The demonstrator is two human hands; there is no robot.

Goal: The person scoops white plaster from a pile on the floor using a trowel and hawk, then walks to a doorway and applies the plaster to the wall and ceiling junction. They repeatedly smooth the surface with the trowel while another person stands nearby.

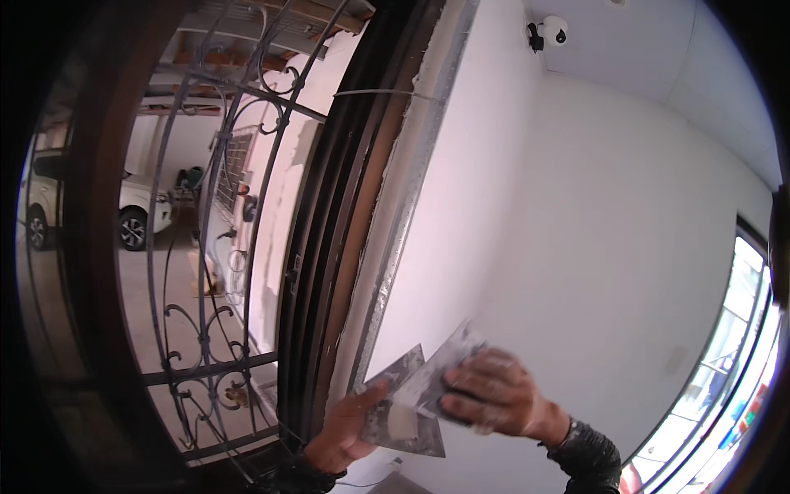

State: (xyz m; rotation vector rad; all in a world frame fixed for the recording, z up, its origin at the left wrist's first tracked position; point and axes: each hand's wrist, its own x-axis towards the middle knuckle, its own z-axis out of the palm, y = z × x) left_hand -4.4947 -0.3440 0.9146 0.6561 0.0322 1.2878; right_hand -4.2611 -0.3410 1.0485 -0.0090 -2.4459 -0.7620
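Observation:
My left hand [341,430] grips a flat grey plastering blade [424,435] smeared with pale filler, thumb on its upper side. A second flat blade [443,361], coated in whitish filler, is in my right hand [498,391], its fingers spread across the face. The two blades overlap in front of me; whether they touch I cannot tell. Just beyond them runs the corner of a white wall [461,214], edged with a perforated metal corner strip [393,259] with rough filler along it.
To the left stands a dark window frame [317,272] with a scrolled iron grille [210,362]. Outside are a white car [144,202] and a paved floor. A small white camera [555,31] hangs near the ceiling. At the right is a bright window [712,370]. A thin cable [370,484] lies below.

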